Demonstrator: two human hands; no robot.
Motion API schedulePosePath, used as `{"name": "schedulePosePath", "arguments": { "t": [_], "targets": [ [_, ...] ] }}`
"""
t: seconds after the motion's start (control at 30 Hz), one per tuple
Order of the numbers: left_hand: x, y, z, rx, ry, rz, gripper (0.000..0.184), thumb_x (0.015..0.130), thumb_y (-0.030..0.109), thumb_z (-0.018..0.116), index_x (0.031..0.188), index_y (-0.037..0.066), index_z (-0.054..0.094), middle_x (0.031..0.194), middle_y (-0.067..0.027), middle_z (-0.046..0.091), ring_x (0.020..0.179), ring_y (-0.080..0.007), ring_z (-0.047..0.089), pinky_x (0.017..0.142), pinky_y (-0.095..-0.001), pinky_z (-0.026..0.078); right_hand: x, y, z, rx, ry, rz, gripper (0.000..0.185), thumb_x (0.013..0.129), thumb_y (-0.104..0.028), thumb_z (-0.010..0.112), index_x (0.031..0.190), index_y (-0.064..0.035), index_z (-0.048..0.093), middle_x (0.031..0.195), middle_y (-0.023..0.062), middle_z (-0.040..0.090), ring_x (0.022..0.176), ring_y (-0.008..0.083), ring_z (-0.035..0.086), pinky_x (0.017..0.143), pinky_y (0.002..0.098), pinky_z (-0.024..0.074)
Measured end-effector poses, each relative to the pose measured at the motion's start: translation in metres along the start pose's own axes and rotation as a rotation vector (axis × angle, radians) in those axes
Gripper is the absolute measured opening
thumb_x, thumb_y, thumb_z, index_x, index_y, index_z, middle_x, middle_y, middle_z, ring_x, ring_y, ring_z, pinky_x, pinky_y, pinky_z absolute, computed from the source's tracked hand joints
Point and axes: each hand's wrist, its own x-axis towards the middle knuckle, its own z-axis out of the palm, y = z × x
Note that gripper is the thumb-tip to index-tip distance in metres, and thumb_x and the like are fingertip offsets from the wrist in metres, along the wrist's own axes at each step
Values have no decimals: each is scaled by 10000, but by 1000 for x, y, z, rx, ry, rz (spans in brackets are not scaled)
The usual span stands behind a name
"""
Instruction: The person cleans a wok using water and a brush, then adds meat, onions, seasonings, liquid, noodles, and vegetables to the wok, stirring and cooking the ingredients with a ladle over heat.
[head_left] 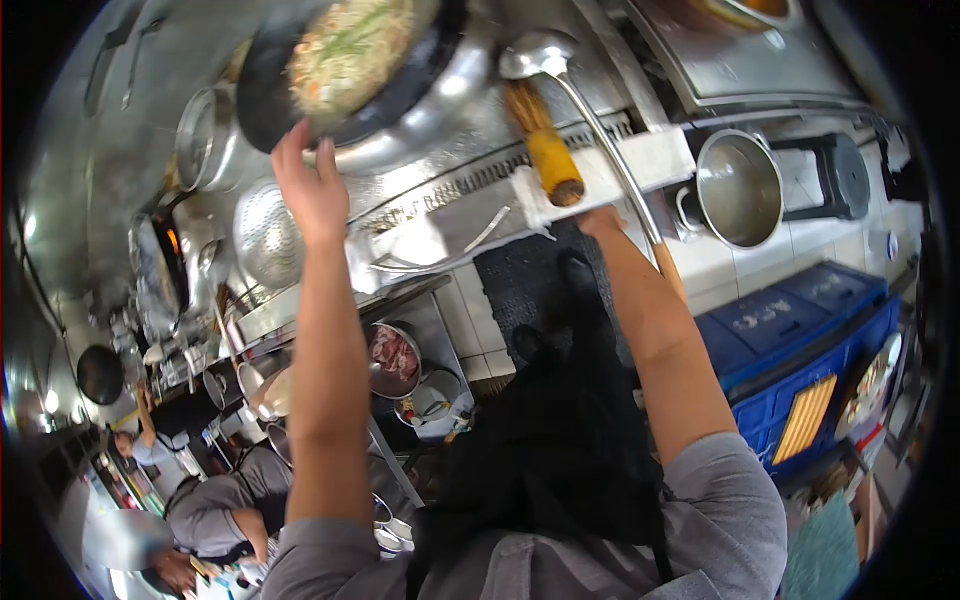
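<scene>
My left hand (312,190) reaches to the near rim of a dark wok (262,95), its fingers stretched out and apart. The fingertips overlap the rim; whether they press on it I cannot tell. Inside the wok lies a pale mix of food with green strips (350,50). My right hand (600,222) is at the stove's front edge, just below a bamboo brush with a yellow-wrapped handle (550,160). Its fingers are mostly hidden. Beside it, a long-handled ladle (600,125) lies across the ledge, its wooden end hanging over the edge.
A perforated strainer (268,232) rests left of my left hand. At right stand a steel pot (740,190) and a blue lidded bin (800,330). Below left is a bowl of raw meat (395,358). Co-workers (235,500) are at lower left. A black mat (530,290) covers the floor.
</scene>
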Motion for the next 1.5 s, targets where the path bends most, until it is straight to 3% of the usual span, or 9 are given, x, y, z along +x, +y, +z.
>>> {"name": "schedulePosePath", "arguments": {
  "t": [0.13,0.23,0.5,0.67,0.83,0.97,1.03,1.23,1.5],
  "targets": [
    [-143,-112,-26,183,-98,-619,734,854,247,739,1375,-116,371,1377,-271,431,1261,-358,462,1076,-440,353,88,40,69,-256,-43,-101,640,894,-491,512,1494,-359,334,1555,16,357,1421,291,356,1074,632,330],
    [-183,-86,-33,-346,-311,-1045,610,781,157,767,1271,-40,461,1189,-189,594,1067,-340,594,929,-458,459,82,42,71,-245,14,-113,675,866,-407,577,1495,-326,345,1543,21,378,1412,266,373,1113,484,369],
    [-138,-88,-46,-3,-483,-834,381,792,56,683,1148,22,552,1117,-124,646,1020,-267,628,847,-378,497,40,35,31,-338,-194,-286,558,838,-317,501,1367,-144,545,1413,130,518,1312,293,490,1099,390,392],
    [-71,-53,-116,-1321,149,-1222,399,926,274,612,1260,67,542,1085,-115,657,986,-273,634,800,-427,543,27,35,28,-346,-201,-198,516,842,-349,503,1297,-129,605,1374,151,548,1285,299,516,1081,383,410],
    [-39,-90,-37,-1615,-399,-1480,427,988,437,494,1261,110,524,916,-119,671,797,-252,642,671,-418,521,56,45,53,-532,-222,-245,472,853,-290,471,1280,-139,605,1341,116,581,1239,273,558,1054,400,434],
    [24,-20,-35,-1495,-261,-1565,465,1008,540,375,1230,165,537,1096,-73,631,930,-253,594,846,-556,440,-35,-12,-7,-260,-130,-151,518,841,-292,530,1306,-70,579,1302,193,594,1206,329,580,1027,413,459],
    [41,-17,-31,-1534,-254,-1576,406,987,525,454,1136,158,547,926,-64,624,835,-253,590,770,-437,472,-56,-13,-9,-138,-100,-58,539,843,-301,545,1305,-23,562,1304,227,580,1219,337,568,1038,412,448],
    [31,-42,32,-1453,-200,-1489,320,822,208,701,1078,132,523,962,-81,599,839,-273,602,709,-527,475,-57,1,-2,42,20,-39,562,854,-316,585,1251,81,550,1360,296,501,1274,349,515,1076,398,404],
    [-33,-11,-7,-1560,129,-1448,177,831,132,608,984,92,530,878,-97,618,748,-219,630,545,-318,479,18,31,36,-357,-170,-280,456,926,-343,404,1089,-31,694,1210,193,642,1160,336,597,993,411,473]
  ]
}}
